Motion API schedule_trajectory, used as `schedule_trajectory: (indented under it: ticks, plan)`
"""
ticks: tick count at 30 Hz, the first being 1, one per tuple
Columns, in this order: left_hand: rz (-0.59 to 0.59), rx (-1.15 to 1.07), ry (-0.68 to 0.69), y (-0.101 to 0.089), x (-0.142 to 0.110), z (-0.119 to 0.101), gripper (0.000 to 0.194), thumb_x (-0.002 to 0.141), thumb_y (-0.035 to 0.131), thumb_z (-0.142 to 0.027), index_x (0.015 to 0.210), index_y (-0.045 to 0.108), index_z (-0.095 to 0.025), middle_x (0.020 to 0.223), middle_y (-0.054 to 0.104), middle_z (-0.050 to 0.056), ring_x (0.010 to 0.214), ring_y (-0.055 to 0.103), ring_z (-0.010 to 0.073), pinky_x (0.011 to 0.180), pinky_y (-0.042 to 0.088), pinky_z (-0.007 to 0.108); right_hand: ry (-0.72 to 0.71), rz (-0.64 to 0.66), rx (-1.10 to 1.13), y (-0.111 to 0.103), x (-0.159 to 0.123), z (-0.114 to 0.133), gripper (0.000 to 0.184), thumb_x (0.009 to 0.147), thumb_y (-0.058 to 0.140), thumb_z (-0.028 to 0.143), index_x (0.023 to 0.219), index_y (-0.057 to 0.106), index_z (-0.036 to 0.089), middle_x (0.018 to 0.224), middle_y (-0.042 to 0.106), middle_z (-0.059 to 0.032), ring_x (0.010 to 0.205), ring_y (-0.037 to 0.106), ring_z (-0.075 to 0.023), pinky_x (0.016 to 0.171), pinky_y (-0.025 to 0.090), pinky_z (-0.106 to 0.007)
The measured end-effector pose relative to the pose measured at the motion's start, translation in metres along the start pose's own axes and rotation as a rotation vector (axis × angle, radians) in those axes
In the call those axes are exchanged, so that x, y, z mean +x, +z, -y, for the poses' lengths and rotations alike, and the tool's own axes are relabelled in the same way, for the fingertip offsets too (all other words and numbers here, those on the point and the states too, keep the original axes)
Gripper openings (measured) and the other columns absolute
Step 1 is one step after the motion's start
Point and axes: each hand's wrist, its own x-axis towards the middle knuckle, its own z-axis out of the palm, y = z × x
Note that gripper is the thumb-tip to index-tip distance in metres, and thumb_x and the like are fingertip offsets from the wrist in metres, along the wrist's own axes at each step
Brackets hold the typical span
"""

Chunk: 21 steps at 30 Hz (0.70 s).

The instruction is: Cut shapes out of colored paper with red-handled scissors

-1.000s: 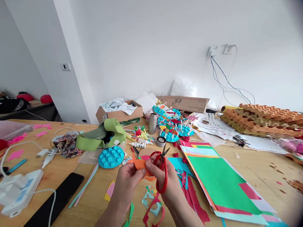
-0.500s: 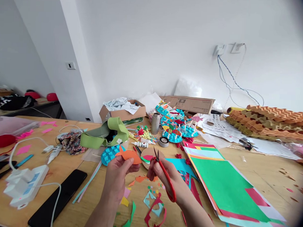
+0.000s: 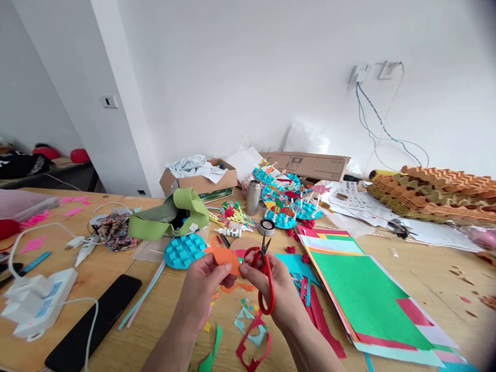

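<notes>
The left hand [image 3: 199,295] is closed in a pinch on a cut orange paper fish shape [image 3: 223,258], whose edge sits right against the red-handled scissors [image 3: 266,287] gripped in the right hand [image 3: 279,287], blades pointing up. Just left of the paper lies a blue woven paper disc [image 3: 184,250]; to the right, a stack of coloured paper sheets [image 3: 366,296] edges the working space. Nearer the person, red paper offcuts [image 3: 253,343] lie on the wooden desk [image 3: 153,340] — a black phone [image 3: 92,321] farther left.
</notes>
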Motion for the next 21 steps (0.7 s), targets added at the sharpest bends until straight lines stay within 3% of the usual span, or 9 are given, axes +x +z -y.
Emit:
schedule_trajectory:
  ticks: [4,7,13,17,21]
  plan:
    - [0.051,0.013,0.042,0.001,0.001,0.007,0.018,0.066,0.075,-0.029,0.078,0.075,-0.014,0.071,0.072,0.005,0.060,0.059,0.0132,0.059,0.049,0.025,-0.028,-0.013,0.009,0.001,0.000,-0.002,0.043,0.065,0.082,0.049,0.078,0.056,0.018,0.071,0.055,0.0012,0.066,0.051,-0.0150,0.064,0.041,-0.027]
    - [-0.004,-0.011,0.070,0.001,0.003,0.008,0.016,0.067,0.076,-0.027,0.077,0.075,-0.015,0.069,0.072,0.003,0.058,0.059,0.0121,0.060,0.050,0.025,-0.038,0.015,-0.037,0.001,-0.001,-0.002,0.045,0.067,0.080,0.053,0.081,0.055,0.018,0.074,0.056,0.0005,0.070,0.053,-0.0161,0.067,0.043,-0.027]
    - [-0.139,-0.100,0.096,-0.006,0.006,0.001,0.019,0.062,0.080,-0.027,0.075,0.073,-0.014,0.068,0.073,0.003,0.060,0.065,0.0151,0.064,0.054,0.028,-0.036,0.254,-0.316,0.001,-0.005,-0.006,0.051,0.082,0.059,0.069,0.084,0.055,0.018,0.082,0.062,-0.0053,0.081,0.058,-0.0202,0.071,0.045,-0.030]
    - [-0.185,-0.177,0.097,-0.008,0.009,-0.002,0.022,0.058,0.082,-0.025,0.074,0.073,-0.014,0.065,0.072,0.002,0.059,0.065,0.0136,0.064,0.055,0.027,-0.006,0.369,-0.444,0.003,-0.009,-0.013,0.056,0.091,0.041,0.071,0.081,0.056,0.017,0.077,0.063,-0.0052,0.074,0.059,-0.0177,0.067,0.045,-0.028]
    - [-0.207,-0.261,0.074,-0.006,0.009,-0.002,0.024,0.054,0.084,-0.024,0.070,0.071,-0.013,0.063,0.071,0.002,0.059,0.065,0.0139,0.063,0.056,0.027,0.063,0.384,-0.478,0.005,-0.009,-0.020,0.062,0.091,0.034,0.074,0.076,0.054,0.017,0.065,0.060,-0.0030,0.059,0.054,-0.0132,0.059,0.043,-0.025]
